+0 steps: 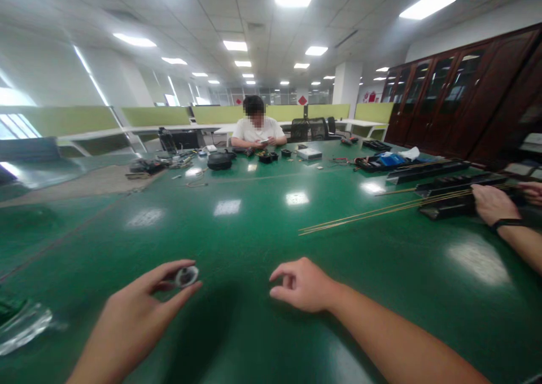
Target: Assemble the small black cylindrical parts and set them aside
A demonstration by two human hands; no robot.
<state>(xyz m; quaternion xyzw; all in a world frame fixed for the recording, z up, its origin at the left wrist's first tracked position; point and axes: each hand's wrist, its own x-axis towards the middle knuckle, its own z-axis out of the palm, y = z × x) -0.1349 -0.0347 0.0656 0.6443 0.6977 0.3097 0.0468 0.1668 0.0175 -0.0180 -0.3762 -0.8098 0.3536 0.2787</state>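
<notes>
My left hand [146,302] grips a small round piece [187,276] between thumb and fingertips. The piece has a pale, shiny rim and a dark centre; its exact kind is unclear. To the right, my right hand [302,285] hovers low over or rests on the green tabletop [237,234]; I cannot tell which. Its thumb and forefinger are curled with a gap between the tips, and nothing shows in them. The other fingers of that hand are partly hidden.
A clear glass dish [29,330] stands at the left. Thin brass-coloured rods [359,217] reach in from dark trays [449,206] at right, beside a co-worker's hand [493,203]. Another person [259,129] sits across, behind a black round case [219,160] and a white box [309,153].
</notes>
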